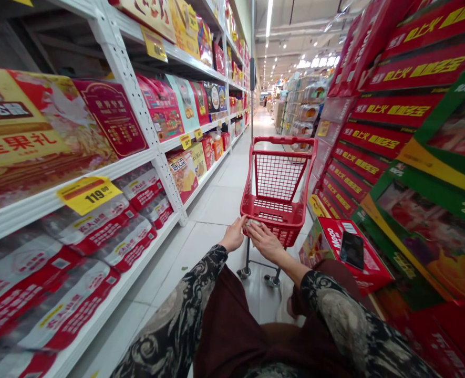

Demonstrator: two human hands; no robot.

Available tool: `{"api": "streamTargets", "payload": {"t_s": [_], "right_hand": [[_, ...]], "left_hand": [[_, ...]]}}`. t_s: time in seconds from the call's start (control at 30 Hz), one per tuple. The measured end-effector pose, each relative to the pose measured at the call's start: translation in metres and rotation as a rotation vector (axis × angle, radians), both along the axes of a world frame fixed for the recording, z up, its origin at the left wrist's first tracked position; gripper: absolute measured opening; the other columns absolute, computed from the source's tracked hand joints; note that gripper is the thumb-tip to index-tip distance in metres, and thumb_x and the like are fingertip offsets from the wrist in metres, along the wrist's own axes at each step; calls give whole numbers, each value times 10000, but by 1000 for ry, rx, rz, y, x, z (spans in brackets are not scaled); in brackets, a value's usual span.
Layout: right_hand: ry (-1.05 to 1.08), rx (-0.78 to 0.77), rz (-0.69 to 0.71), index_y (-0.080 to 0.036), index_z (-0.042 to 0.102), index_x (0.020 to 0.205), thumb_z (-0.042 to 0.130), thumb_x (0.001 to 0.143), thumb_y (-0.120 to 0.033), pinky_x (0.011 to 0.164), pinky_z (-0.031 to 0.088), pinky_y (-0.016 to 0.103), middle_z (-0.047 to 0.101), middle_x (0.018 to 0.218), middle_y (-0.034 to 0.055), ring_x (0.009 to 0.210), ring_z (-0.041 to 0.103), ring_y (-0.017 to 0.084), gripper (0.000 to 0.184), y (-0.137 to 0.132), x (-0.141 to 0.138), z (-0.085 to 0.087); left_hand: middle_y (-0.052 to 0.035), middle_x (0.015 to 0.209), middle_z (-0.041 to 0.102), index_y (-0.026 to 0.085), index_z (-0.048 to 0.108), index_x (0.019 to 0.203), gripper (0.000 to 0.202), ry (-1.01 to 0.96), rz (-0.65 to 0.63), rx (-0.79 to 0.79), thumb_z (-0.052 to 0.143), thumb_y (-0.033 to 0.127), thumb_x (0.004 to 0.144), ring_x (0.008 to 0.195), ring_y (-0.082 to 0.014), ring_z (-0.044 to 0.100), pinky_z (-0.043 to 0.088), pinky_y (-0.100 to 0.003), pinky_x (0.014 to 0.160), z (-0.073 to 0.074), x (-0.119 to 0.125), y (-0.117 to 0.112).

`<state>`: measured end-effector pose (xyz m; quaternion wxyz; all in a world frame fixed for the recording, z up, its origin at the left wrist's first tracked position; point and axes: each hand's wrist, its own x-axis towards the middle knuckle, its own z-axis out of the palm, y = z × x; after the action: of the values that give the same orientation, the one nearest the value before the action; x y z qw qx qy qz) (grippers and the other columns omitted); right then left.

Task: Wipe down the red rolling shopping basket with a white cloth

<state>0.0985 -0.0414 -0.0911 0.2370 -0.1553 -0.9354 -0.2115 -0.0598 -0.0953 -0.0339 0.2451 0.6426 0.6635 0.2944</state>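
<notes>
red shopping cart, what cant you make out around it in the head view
- pale item at the handle of the red shopping cart: mostly covered by the right hand
- cart's front wheels: hidden behind the basket
- far end of the aisle: too small

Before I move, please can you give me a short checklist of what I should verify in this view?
1. Both hands at the cart: ok. The left hand and right hand are at the rim of the red shopping cart.
2. Casters on the floor: ok, they stand on the tile floor.
3. Black phone: not ok, it lies on a red box outside the cart.
4. Pale item under the right hand: cannot tell what it is.
5. Gap between cart and red box: cannot tell.
</notes>
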Motion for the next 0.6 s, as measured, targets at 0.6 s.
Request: {"api": "streamTargets", "payload": {"t_s": [0.6], "right_hand": [[62,-11,-72,-119,400,1323,398,866,-111,1013,311,427,441,1352,120,1304,298,253,457,-9,18,16]], "left_hand": [[-132,1493,148,94,146,1401,782,278,215,-145,392,44,661,1376,-244,96,156,-492,1094,-31,32,-36]]}}
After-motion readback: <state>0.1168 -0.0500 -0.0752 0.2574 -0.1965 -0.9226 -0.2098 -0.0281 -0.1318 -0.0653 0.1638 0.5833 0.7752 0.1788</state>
